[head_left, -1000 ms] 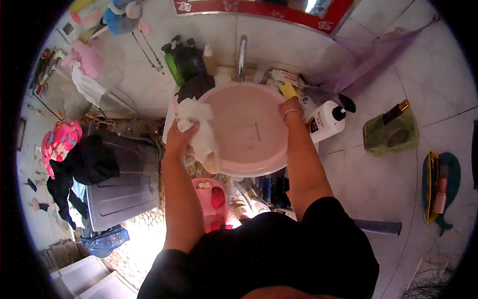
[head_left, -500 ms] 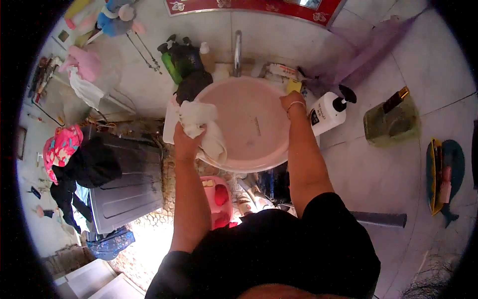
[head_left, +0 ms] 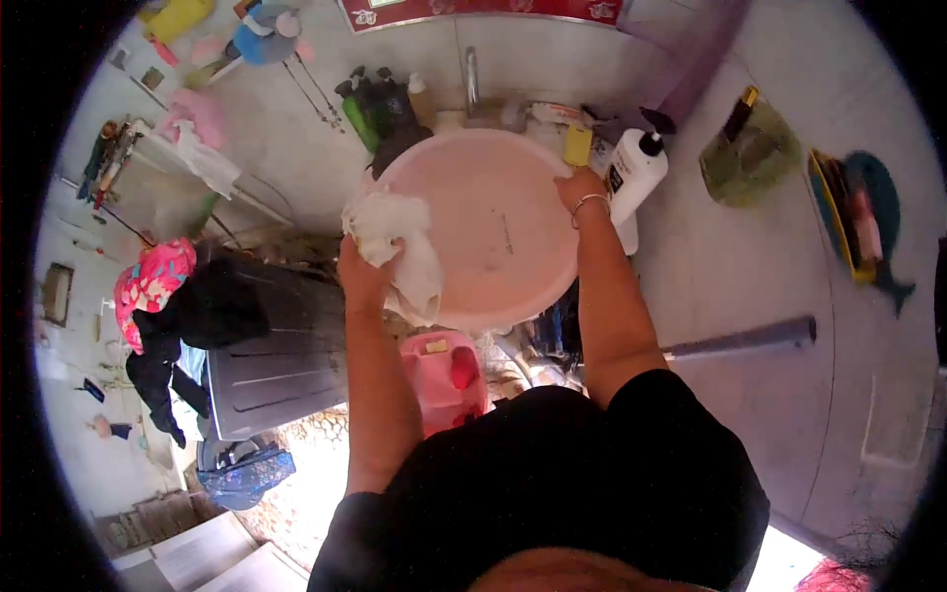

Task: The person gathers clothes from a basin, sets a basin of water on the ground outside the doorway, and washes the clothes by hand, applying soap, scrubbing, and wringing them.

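The basin (head_left: 493, 232), one and pink, is right there between the person's two hands, just in front of the tap (head_left: 472, 84). Both arms reach forward from the body, the left one running nearly straight up to the basin's left side, the right one angling inward to its right rim.

From where I stand, the left hand (head_left: 365, 278) is mostly closed, bunching one white cloth (head_left: 400, 252) that hangs over the basin's left edge; whether those fingers also grip the rim, I can't tell. The right hand (head_left: 584, 189), a single bracelet (head_left: 590, 200) at its wrist, is curled closed over the right rim.

One yellow block (head_left: 578, 146) sits just beyond that hand, and one white bottle (head_left: 636, 176) with a black pump stands to the right of the basin. Behind the basin's left side I count one green bottle (head_left: 360, 123), one pale bottle (head_left: 421, 103) and some dark ones crowded between. One pink tub (head_left: 431, 380) lies below the basin.
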The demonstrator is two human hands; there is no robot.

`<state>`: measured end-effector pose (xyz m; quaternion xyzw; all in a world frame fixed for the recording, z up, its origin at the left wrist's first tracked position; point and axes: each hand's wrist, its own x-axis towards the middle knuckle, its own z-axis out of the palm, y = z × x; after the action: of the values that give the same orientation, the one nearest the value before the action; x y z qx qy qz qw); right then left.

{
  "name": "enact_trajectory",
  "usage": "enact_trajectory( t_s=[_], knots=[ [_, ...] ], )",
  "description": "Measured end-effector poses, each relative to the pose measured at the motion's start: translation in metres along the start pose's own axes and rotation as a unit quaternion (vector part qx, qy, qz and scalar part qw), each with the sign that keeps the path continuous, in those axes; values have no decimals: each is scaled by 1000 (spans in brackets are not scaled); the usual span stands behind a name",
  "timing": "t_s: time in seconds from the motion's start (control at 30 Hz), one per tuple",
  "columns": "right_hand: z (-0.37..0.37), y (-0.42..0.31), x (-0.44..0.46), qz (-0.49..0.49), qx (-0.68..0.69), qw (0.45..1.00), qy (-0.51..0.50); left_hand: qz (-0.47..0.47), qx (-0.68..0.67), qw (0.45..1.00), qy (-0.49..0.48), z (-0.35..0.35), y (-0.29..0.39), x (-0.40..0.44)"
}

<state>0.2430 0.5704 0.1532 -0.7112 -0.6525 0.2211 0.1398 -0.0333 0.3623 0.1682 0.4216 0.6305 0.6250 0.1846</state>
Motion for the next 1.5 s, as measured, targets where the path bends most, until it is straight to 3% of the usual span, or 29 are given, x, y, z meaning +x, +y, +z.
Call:
enact_trajectory(
  t_s=[0.1, 0.17, 0.2, 0.27, 0.33, 0.47, 0.5, 0.6, 0.63, 0.67, 0.73, 0.9, 0.97, 1.23, 1.43, 1.5],
  knots=[
    [-18, 6, -52, 3, 95, 995, -16, -4, 51, 999, -7, -23, 20, -24],
    [-25, 18, -84, -164, -82, 983, 16, 51, 148, 988, 0, -41, 26, -40],
    [-23, 24, -97, -159, -82, 984, 21, 55, 144, 988, -5, -47, 28, -50],
    [-18, 34, -125, -23, 132, 990, 34, 51, 134, 990, -12, -63, 49, -74],
    [-22, 50, -161, -10, 140, 990, 27, 50, 155, 987, -13, -77, 65, -99],
    [-27, 83, -234, 27, 155, 987, 42, 3, 55, 994, -89, -100, 72, -146],
    [-27, 94, -251, 1, 72, 997, 43, 3, 26, 994, -108, -105, 69, -157],
    [-39, 109, -319, 40, 100, 993, 45, -6, 49, 989, -137, -116, 73, -195],
    [8, 153, -293, 5, 60, 997, 52, -24, 25, 988, -152, -118, 71, -207],
    [-6, 152, -320, 17, 62, 996, 54, -42, 1, 985, -167, -118, 69, -219],
    [-27, 149, -374, 82, 156, 981, 78, -36, 21, 982, -183, -116, 66, -243],
    [4, 217, -421, 153, 189, 966, 91, -11, 47, 975, -218, -104, 21, -296],
    [0, 239, -441, 181, 214, 956, 86, 44, 57, 972, -222, -89, 19, -324],
    [10, 322, -490, 253, 262, 927, 91, -34, 35, 967, -250, -49, 12, -395],
    [16, 372, -545, 324, 272, 895, 142, 124, 50, 923, -361, -16, -21, -421],
    [22, 390, -565, 354, 263, 882, 164, 68, 12, 912, -404, 0, 0, -434]
  ],
)
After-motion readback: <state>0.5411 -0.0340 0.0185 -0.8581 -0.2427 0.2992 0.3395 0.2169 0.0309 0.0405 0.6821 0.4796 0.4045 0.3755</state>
